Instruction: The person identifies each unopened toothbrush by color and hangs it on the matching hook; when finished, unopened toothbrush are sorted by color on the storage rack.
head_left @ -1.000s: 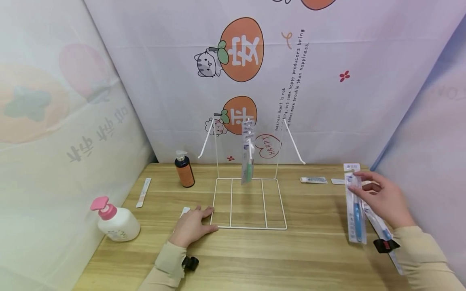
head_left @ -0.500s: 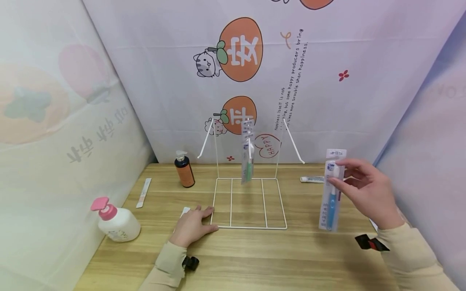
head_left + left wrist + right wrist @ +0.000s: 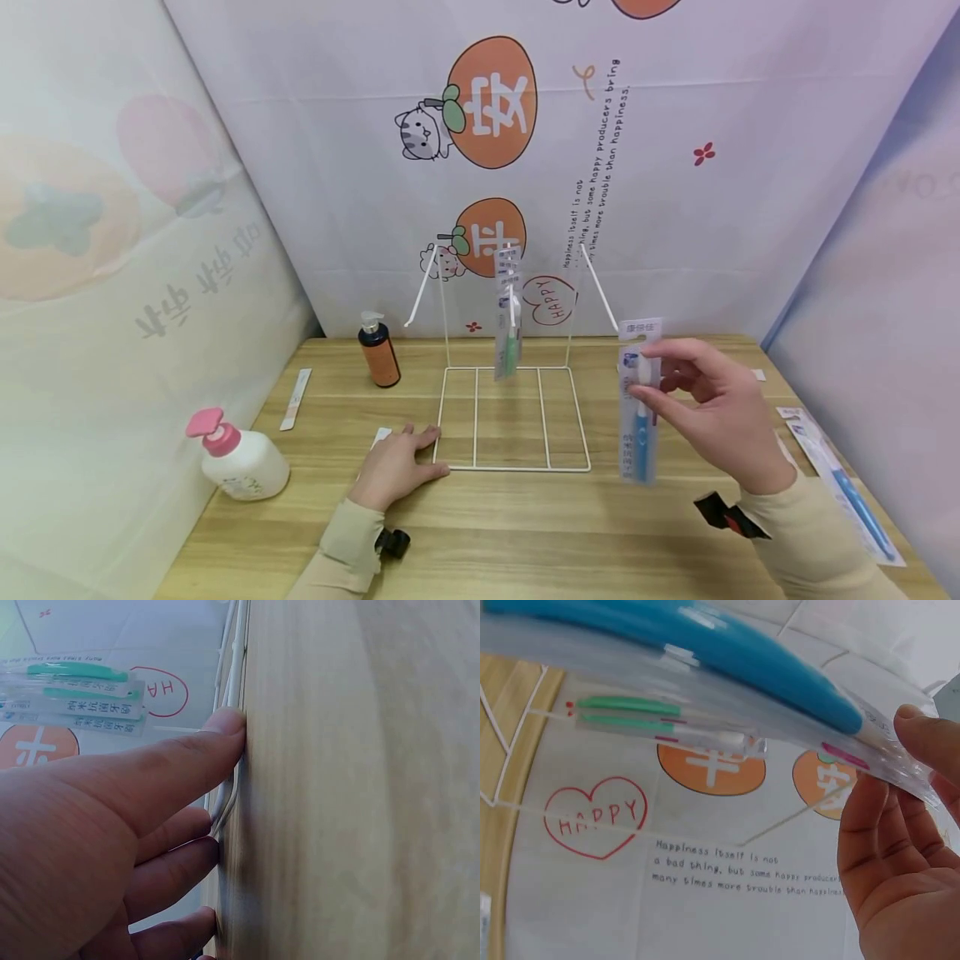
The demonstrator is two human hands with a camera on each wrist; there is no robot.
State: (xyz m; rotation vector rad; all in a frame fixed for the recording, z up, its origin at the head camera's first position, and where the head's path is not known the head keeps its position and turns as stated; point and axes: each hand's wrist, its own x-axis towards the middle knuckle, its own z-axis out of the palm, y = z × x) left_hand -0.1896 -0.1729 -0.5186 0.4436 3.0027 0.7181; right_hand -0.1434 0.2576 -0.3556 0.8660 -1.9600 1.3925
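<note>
Over the last second the right hand [image 3: 712, 412] has travelled leftward across the worktop [image 3: 525, 533], carrying a packaged blue toothbrush [image 3: 641, 433] from the far right to just beside the tip of the rack's right prong [image 3: 600, 287]. The package, slanted before, now hangs nearly upright. A second packaged toothbrush [image 3: 851, 490], previously mostly covered by the arm, shows almost whole.

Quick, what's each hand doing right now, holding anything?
Left hand: open, touching the corner of the rack.
Right hand: closed, holding a packaged blue toothbrush between thumb and fingers.
</note>
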